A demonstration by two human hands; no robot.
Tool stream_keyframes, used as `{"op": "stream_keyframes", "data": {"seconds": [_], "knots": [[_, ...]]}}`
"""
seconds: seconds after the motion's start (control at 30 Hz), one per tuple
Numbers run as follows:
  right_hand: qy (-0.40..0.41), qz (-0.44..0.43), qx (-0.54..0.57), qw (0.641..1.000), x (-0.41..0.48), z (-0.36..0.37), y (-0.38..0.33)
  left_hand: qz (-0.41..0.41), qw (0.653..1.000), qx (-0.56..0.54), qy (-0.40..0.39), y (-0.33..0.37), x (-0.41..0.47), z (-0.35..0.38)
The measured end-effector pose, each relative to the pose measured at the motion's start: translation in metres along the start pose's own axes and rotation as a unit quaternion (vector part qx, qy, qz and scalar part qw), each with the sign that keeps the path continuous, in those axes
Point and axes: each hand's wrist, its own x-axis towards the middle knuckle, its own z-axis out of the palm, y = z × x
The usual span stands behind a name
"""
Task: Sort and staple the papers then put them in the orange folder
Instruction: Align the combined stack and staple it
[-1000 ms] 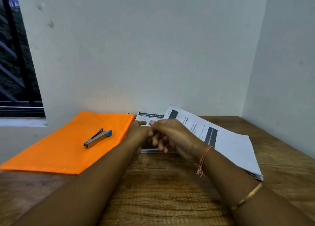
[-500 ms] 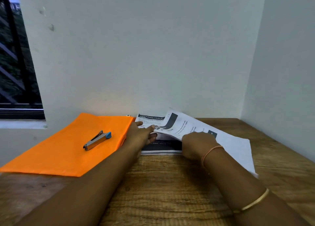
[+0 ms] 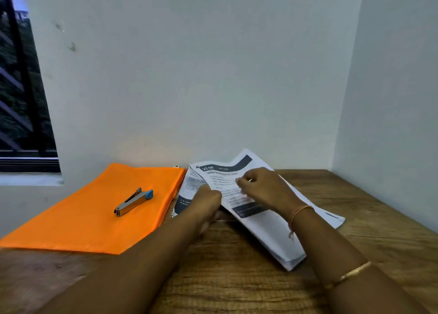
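Observation:
A stack of printed white papers (image 3: 263, 228) with dark header bands lies tilted on the wooden table, its near end raised off the wood. My left hand (image 3: 208, 204) grips the stack's left edge. My right hand (image 3: 263, 188) lies on top with fingers curled, pinching the upper sheets. More printed sheets (image 3: 187, 186) lie under and to the left of the stack. The orange folder (image 3: 94, 216) lies flat at the left, and a grey stapler (image 3: 134, 202) with a blue tip rests on it.
The wooden table (image 3: 237, 278) fills the foreground and stands in a corner, with white walls behind and on the right. A dark window (image 3: 21, 105) is at the far left.
My right hand has moved from the stack's near edge onto its top sheets. The stack has been lifted and swung toward me. My left hand now grips its left edge.

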Motion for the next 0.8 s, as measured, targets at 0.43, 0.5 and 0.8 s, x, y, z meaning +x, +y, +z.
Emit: {"op": "stream_keyframes", "data": {"seconds": [0.43, 0.5, 0.8], "knots": [[0.018, 0.146, 0.208, 0.967, 0.008, -0.017, 0.045, 0.104, 0.983, -0.026, 0.151, 0.022, 0.006, -0.039], [0.018, 0.176, 0.246, 0.953, 0.01, -0.014, 0.045, 0.073, 0.984, -0.055, 0.15, 0.022, 0.009, -0.042], [0.103, 0.224, 0.307, 0.919, 0.02, 0.006, 0.049, -0.006, 0.963, 0.236, 0.131, 0.013, 0.015, -0.044]]}}
